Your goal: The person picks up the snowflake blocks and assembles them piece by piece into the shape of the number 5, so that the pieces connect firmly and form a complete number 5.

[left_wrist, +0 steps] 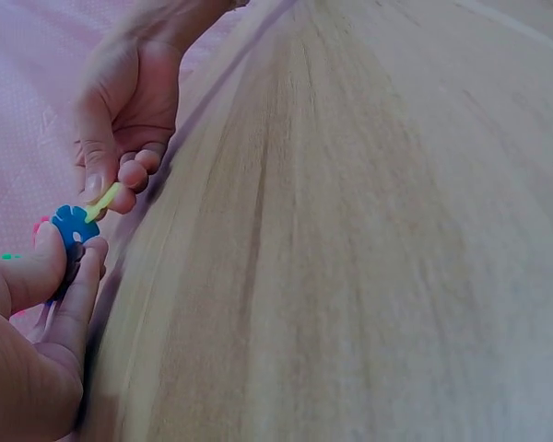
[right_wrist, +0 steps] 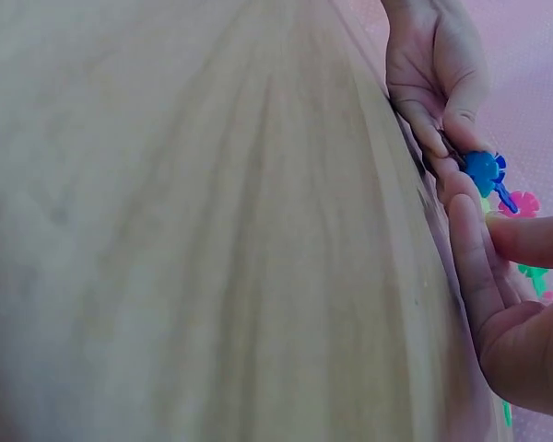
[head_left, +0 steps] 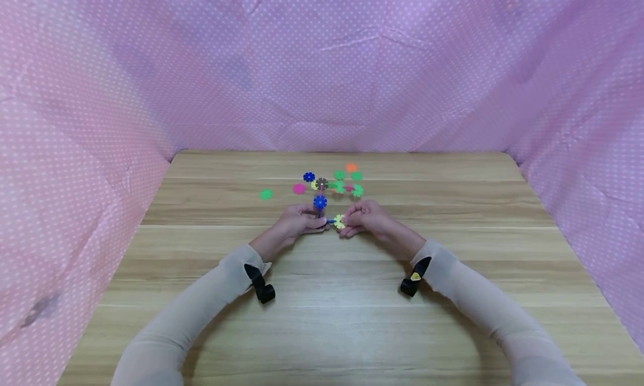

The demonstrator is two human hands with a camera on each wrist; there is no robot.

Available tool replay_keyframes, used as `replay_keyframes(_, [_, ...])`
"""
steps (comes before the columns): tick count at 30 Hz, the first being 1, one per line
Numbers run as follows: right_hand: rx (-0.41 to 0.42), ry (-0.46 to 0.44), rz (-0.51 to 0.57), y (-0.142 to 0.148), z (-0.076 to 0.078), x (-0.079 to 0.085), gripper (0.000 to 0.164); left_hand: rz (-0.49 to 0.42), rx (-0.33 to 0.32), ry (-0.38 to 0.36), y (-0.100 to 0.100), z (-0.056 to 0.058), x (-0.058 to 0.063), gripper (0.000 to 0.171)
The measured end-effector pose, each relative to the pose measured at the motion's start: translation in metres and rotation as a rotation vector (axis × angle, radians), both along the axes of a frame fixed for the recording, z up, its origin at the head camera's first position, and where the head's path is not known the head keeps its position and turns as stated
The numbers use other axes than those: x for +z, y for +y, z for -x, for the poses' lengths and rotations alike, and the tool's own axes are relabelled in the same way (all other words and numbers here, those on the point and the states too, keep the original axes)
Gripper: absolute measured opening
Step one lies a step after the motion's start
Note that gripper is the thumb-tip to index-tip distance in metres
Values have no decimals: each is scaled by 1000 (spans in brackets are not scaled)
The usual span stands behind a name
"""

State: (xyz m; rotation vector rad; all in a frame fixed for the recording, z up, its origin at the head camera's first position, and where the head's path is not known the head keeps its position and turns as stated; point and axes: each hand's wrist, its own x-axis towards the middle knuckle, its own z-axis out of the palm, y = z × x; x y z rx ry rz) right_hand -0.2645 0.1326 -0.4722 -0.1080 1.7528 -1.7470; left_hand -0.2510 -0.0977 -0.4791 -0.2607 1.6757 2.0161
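Note:
My left hand pinches a joined piece of notched plastic discs between thumb and fingers. In it are an upright dark-blue disc and a lighter blue disc; a dark disc shows between the left fingers. To its right, my right hand pinches a yellow notched disc by its edge. Seen from the left wrist, that yellow disc is edge-on and meets the rim of the lighter blue one. In the right wrist view, the right fingers hide most of the yellow disc.
Beyond the hands lie several discs on the wooden table: green, pink, dark blue, orange. A brown disc and linked green discs are just past the fingers. Pink dotted cloth surrounds the table.

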Motion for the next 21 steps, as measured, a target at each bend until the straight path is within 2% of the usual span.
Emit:
replay_keyframes(14, [-6, 20, -20, -5, 0, 2, 7, 29, -3, -3, 0, -1, 3, 43])
replay_keyframes(21, [26, 22, -56, 0, 0, 2, 7, 38, -17, 19, 3, -4, 1, 40])
